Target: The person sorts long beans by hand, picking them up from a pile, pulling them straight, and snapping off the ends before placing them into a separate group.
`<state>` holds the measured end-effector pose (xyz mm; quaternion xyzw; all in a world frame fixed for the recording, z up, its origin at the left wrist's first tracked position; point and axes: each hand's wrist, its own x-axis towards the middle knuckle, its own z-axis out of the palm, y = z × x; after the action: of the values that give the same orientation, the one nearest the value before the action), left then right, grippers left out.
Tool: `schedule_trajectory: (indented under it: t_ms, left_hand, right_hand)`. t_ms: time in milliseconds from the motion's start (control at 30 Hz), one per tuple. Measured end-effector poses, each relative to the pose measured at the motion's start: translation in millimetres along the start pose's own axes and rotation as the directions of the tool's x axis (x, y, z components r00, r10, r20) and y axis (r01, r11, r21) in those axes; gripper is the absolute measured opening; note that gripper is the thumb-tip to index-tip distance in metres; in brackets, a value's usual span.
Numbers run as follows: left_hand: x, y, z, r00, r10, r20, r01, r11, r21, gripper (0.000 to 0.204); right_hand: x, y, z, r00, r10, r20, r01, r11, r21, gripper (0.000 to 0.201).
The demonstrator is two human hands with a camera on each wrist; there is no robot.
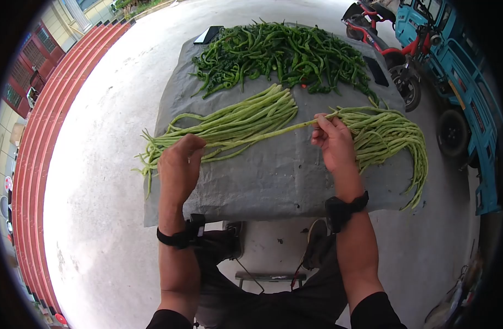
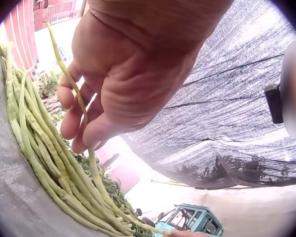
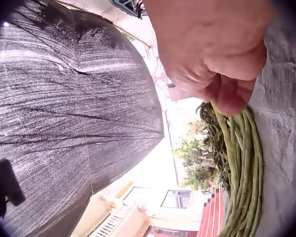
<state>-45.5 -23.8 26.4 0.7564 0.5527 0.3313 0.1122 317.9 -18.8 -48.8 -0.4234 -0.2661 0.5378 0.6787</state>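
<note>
One long yard-long bean (image 1: 279,132) stretches between both hands above a grey-covered table. My left hand (image 1: 178,165) pinches it toward one end; in the left wrist view the bean (image 2: 95,173) passes between thumb and fingers, its thin tip sticking out beyond them. The other end is gripped between the thumb and fingers of my right hand (image 1: 337,143). Behind the left hand lies a bundle of yard-long beans (image 1: 257,109), roughly lined up. To the right of the right hand, a second heap of long beans (image 1: 394,134) droops over the table's right side.
A broad pile of green peppers (image 1: 284,52) covers the far part of the grey sheet (image 1: 251,192). Flat dark objects lie at its left (image 1: 207,35) and right (image 1: 376,72). A red two-wheeler (image 1: 410,52) and a teal cargo vehicle (image 1: 473,104) stand right; red steps (image 1: 37,164) run left.
</note>
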Motion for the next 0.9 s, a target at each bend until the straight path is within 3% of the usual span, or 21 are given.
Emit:
schedule_trajectory:
  t_ms: [233, 533, 733, 900]
  left_hand:
    - [-5, -16, -7, 0.999, -0.030, -0.013, 0.032, 0.984, 0.176, 0.011]
    - [-6, -30, -8, 0.994, -0.108, 0.006, 0.104, 0.967, 0.235, 0.008]
    - [-6, -39, -4, 0.991, -0.135, 0.014, 0.127, 0.962, 0.240, 0.007]
    - [-6, -44, -1, 0.992, -0.125, 0.000, 0.121, 0.958, 0.259, 0.008]
  right_hand:
    - [8, 29, 19, 0.996, 0.091, 0.014, -0.090, 0.995, -0.050, 0.020]
    - [15, 39, 37, 0.998, -0.017, -0.053, 0.001, 0.956, -0.292, 0.020]
    - [21, 43, 40, 0.995, -0.051, -0.083, 0.019, 0.939, -0.345, 0.040]
    - [21, 43, 40, 0.994, -0.088, -0.062, 0.050, 0.886, -0.461, 0.044]
